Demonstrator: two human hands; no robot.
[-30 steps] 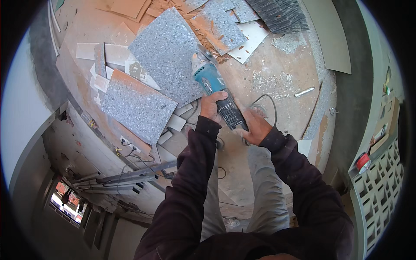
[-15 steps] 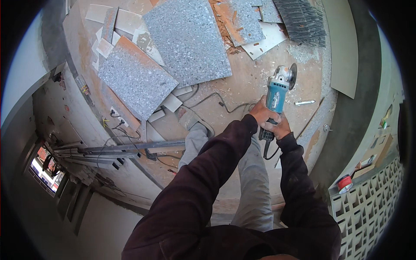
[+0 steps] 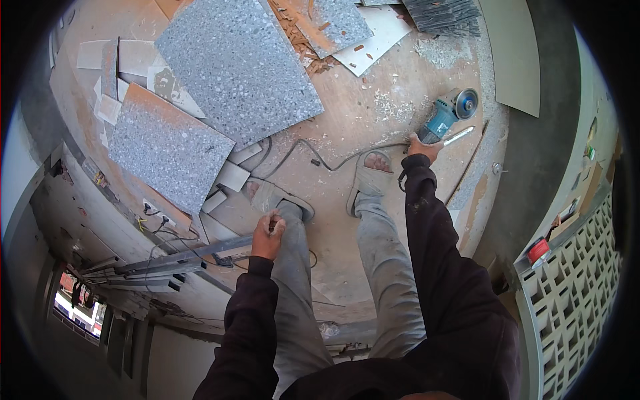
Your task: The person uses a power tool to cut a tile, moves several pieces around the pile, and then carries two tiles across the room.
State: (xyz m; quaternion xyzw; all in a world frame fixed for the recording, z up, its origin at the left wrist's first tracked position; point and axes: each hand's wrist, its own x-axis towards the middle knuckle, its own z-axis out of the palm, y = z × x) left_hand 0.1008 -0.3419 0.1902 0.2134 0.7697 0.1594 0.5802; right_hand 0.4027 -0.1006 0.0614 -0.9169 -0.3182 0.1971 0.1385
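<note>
An angle grinder (image 3: 441, 121) with a teal body and a grey head is in my right hand (image 3: 425, 148), which is wrapped round its rear end. Its round disc (image 3: 466, 104) faces up, at the far end from my hand. A pale, slim marker-like stick (image 3: 459, 135) lies on the floor beside the tool. My left hand (image 3: 268, 237) is above my left shin with its fingers curled in. Whatever those fingers hold, if anything, is hidden. The grinder's dark cord (image 3: 327, 159) runs left across the floor.
Large grey speckled tiles (image 3: 237, 73) and a smaller one (image 3: 170, 147) lie at the far left, with cut pieces (image 3: 232, 177) around them. A power strip (image 3: 160, 212) with plugs and long metal profiles (image 3: 187, 257) lie at left. A ribbed dark stack (image 3: 443, 17) sits at the back.
Both hands were on the grinder; my left hand has let go and moved back left. The grinder has moved slightly right and turned, so its disc now faces up. The view has shifted too.
</note>
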